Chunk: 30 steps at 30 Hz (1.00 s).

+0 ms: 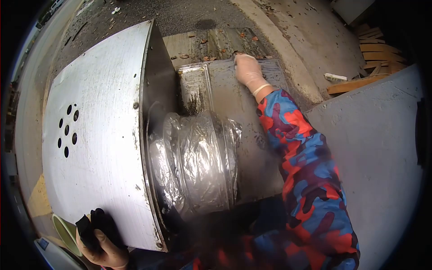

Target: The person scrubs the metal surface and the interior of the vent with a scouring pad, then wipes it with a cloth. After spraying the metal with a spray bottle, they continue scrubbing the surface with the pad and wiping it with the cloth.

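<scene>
My right hand (248,71), in a pale thin glove, is closed at the far edge of a stained metal plate (234,96); whatever its fingers hold is too small to make out. Low on the left, my left hand (105,252) is wrapped round a black cloth-like thing (101,225), beside the lower edge of a large metal housing (96,130) with several round holes. Between housing and plate sits a cylinder wrapped in shiny clear plastic (202,157). My right sleeve is camouflage in red and blue.
A grey panel (373,135) stands on the right. Wooden strips (382,54) lie at the upper right. A pale green round container (65,231) is at the lower left. Fallen leaves lie on a board (225,40) beyond the plate.
</scene>
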{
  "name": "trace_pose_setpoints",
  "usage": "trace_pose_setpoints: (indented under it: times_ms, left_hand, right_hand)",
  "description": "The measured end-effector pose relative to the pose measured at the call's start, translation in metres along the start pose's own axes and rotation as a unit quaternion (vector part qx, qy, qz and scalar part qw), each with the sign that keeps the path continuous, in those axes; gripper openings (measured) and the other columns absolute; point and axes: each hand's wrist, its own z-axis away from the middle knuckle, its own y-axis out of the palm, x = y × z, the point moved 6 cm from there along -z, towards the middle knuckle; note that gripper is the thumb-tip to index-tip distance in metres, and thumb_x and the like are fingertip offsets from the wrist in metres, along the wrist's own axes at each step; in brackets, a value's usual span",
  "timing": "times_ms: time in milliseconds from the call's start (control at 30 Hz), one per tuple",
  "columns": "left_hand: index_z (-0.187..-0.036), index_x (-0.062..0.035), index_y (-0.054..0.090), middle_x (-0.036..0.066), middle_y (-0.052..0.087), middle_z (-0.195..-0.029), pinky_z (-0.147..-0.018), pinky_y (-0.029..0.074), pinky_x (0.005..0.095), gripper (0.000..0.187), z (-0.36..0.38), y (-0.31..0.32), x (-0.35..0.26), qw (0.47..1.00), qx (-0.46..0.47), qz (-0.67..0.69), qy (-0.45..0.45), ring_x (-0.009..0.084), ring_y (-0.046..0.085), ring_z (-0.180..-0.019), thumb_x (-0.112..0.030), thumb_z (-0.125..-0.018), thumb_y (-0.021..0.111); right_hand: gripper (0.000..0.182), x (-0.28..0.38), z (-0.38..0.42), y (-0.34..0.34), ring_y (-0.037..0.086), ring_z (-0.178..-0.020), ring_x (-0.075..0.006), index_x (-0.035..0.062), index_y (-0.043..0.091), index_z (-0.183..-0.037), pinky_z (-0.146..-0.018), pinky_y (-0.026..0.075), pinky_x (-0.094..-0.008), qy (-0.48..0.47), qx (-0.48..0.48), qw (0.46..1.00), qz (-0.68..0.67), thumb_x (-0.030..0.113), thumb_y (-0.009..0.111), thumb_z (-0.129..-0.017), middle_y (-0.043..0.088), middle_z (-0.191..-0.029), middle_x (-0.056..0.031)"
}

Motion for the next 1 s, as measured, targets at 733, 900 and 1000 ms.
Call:
trace_pose_setpoints:
  times_ms: [733,900,1000]
  left_hand:
    - [-0.129,0.0074,0.046,0.022,0.062,-0.113,-0.094,0.047,0.0376,0.034,0.01,-0.006,0.016,0.997,-0.034,0.007,-0.073,0.0285,0.062,-0.104,-0.006,-0.098,0.044]
    - [-0.128,0.0077,0.046,0.022,0.061,-0.114,-0.095,0.047,0.0377,0.034,0.012,-0.006,0.016,0.997,-0.033,0.031,-0.065,0.0289,0.062,-0.105,-0.006,-0.097,0.045]
    - [-0.128,0.0078,0.046,0.022,0.061,-0.115,-0.096,0.046,0.0381,0.034,0.011,-0.008,0.016,0.998,-0.012,0.002,-0.063,0.029,0.061,-0.105,-0.006,-0.097,0.046]
  right_hand:
    - [0.019,0.071,0.003,-0.007,0.063,-0.098,-0.0327,0.0088,0.069,-0.09,-0.086,0.05,-0.0427,-0.1,-0.013,0.989,-0.108,0.008,0.054,-0.079,0.067,-0.098,-0.0158]
    - [0.019,-0.068,0.006,-0.019,0.062,-0.099,-0.0318,0.0129,0.069,-0.095,-0.084,0.049,-0.0431,0.069,0.021,0.997,-0.029,0.012,0.058,-0.079,0.067,-0.099,-0.0134]
    - [0.018,-0.115,0.002,-0.009,0.063,-0.098,-0.0327,0.0127,0.069,-0.093,-0.085,0.05,-0.0433,0.131,0.014,0.991,0.001,0.011,0.057,-0.079,0.068,-0.098,-0.0139]
